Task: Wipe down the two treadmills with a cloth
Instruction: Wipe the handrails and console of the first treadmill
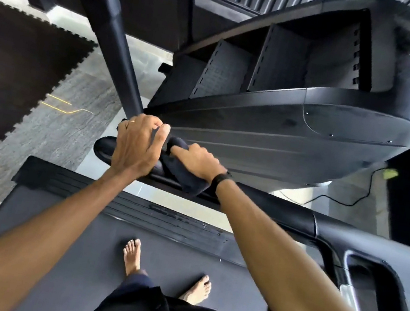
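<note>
At centre frame, the left hand (pixel 137 144) curls over the end of the treadmill handrail (pixel 107 148), gripping it. Just to its right, the right hand (pixel 198 163) clutches a dark cloth (pixel 181 176) wrapped round the same handrail. Bare feet stand on the treadmill belt (pixel 70 241) at lower centre.

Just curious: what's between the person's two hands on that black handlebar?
In the head view, a bunched dark cloth fills the gap between left hand and right hand on the black handlebar.

A gym room: black treadmill (pixel 127 259) underfoot and interlocking rubber floor mats (pixel 14 85) alongside
</note>
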`<state>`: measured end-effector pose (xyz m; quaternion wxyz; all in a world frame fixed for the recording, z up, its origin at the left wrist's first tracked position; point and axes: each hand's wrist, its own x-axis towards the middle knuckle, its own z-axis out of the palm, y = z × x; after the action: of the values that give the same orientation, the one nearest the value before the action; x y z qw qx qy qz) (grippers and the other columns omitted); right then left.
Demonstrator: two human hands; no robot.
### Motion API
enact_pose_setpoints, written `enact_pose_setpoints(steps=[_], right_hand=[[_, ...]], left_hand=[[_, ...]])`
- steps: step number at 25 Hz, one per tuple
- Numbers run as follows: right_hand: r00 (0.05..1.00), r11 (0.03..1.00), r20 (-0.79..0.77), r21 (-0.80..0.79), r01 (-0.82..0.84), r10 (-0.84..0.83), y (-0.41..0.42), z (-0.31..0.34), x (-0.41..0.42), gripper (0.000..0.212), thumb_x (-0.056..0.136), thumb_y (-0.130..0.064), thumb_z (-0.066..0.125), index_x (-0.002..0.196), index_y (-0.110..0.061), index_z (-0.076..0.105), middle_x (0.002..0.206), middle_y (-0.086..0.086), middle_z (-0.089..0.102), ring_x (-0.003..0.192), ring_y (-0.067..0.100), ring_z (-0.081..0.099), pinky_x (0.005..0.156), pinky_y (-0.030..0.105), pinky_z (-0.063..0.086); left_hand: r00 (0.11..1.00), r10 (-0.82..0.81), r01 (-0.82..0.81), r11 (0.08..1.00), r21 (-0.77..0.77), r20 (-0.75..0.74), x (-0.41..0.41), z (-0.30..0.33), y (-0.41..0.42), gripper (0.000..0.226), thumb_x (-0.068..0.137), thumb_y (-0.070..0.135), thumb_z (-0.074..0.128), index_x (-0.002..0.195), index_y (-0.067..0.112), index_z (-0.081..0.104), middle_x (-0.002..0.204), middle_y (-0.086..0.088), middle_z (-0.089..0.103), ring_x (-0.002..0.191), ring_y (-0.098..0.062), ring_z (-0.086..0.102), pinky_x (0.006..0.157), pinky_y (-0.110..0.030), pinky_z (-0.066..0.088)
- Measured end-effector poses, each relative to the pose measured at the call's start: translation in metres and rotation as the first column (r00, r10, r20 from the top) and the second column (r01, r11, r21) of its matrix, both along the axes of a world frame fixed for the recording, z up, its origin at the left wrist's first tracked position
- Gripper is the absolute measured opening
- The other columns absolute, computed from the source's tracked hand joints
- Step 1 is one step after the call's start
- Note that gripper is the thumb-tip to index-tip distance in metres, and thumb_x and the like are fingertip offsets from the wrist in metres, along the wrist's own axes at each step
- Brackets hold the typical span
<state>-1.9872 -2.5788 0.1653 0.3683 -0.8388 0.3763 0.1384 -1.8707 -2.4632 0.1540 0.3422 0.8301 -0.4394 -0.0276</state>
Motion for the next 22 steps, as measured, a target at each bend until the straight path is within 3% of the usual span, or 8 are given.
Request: enact_pose_setpoints(steps=[3,6,8,11,15,18,20,22], right_hand=[[0.997,0.97,-0.02,0.233,-0.063,0.069,-0.028,-0.018,0.007,0.03,0.098,-0.045,0.038,0.097,-0.025,0.059,0.117,0.015,0.058,0.103,0.031,0.055,0.095,0.041,0.041],[1.0,0.973,0.011,0.232,0.015,-0.018,-0.029,-0.024,0.003,0.042,0.092,-0.051,0.045,0.103,-0.015,0.066,0.112,0.013,0.061,0.1,0.029,0.057,0.087,0.037,0.042],[0.999,0.989,-0.013,0.138,0.047,-0.046,-0.023,-0.016,-0.014,0.048,0.09,-0.053,0.048,0.106,-0.011,0.064,0.107,0.012,0.061,0.098,0.031,0.057,0.084,0.038,0.043],[1.0,0.992,0.016,-0.127,0.023,-0.021,0.001,0.003,-0.049,0.031,0.093,-0.047,0.049,0.092,-0.017,0.055,0.091,0.004,0.061,0.087,0.03,0.054,0.076,0.038,0.037],[0.994,0.921,0.107,-0.39,0.015,0.029,0.026,0.01,-0.067,0.038,0.082,-0.054,0.041,0.091,-0.021,0.058,0.097,-0.002,0.07,0.098,0.026,0.06,0.083,0.039,0.038],[0.99,0.983,-0.106,-0.169,0.078,-0.096,0.0,0.007,-0.037,0.033,0.092,-0.05,0.046,0.092,-0.02,0.06,0.101,0.012,0.065,0.098,0.035,0.058,0.083,0.041,0.041],[0.98,0.996,-0.199,0.083,0.019,-0.002,-0.022,-0.001,-0.012,0.027,0.1,-0.043,0.041,0.093,-0.027,0.063,0.105,0.013,0.056,0.1,0.032,0.053,0.089,0.04,0.04],[0.976,0.976,-0.199,0.212,-0.047,0.091,-0.035,-0.009,0.006,0.028,0.104,-0.03,0.037,0.082,-0.029,0.054,0.1,0.012,0.053,0.095,0.027,0.049,0.084,0.033,0.033]], left_hand=[[1.0,0.005,-0.006,0.999,0.04,0.003,0.0,0.002,-0.003,0.041,0.099,0.048,0.033,0.089,0.017,0.058,0.091,0.001,0.062,0.088,-0.023,0.057,0.095,-0.044,0.033],[0.999,-0.034,0.034,0.998,0.06,0.003,0.004,0.001,-0.004,0.042,0.099,0.047,0.034,0.083,0.016,0.059,0.084,0.003,0.061,0.082,-0.019,0.057,0.094,-0.045,0.036],[0.998,-0.064,0.065,0.997,0.048,-0.009,0.005,-0.002,-0.004,0.043,0.1,0.046,0.034,0.081,0.017,0.059,0.083,0.004,0.062,0.083,-0.017,0.057,0.094,-0.042,0.036],[0.996,-0.087,0.087,0.996,0.024,-0.003,0.007,-0.005,-0.004,0.045,0.1,0.046,0.035,0.079,0.015,0.06,0.081,0.004,0.063,0.083,-0.017,0.058,0.091,-0.038,0.036],[0.993,-0.121,0.121,0.993,0.009,0.01,0.009,-0.008,-0.004,0.045,0.099,0.046,0.035,0.078,0.015,0.06,0.079,0.004,0.062,0.078,-0.016,0.056,0.088,-0.033,0.032],[0.992,-0.124,0.123,0.992,0.018,0.038,0.009,-0.009,-0.003,0.046,0.098,0.05,0.035,0.081,0.017,0.061,0.082,0.004,0.063,0.079,-0.016,0.056,0.09,-0.038,0.035],[0.991,-0.127,0.125,0.991,0.053,0.033,0.009,-0.009,-0.004,0.047,0.098,0.053,0.036,0.08,0.017,0.06,0.081,0.004,0.063,0.08,-0.016,0.057,0.091,-0.04,0.036],[0.99,-0.135,0.13,0.987,0.096,0.05,0.01,-0.009,-0.003,0.048,0.098,0.056,0.034,0.08,0.019,0.06,0.081,0.005,0.063,0.081,-0.016,0.057,0.094,-0.041,0.035]])
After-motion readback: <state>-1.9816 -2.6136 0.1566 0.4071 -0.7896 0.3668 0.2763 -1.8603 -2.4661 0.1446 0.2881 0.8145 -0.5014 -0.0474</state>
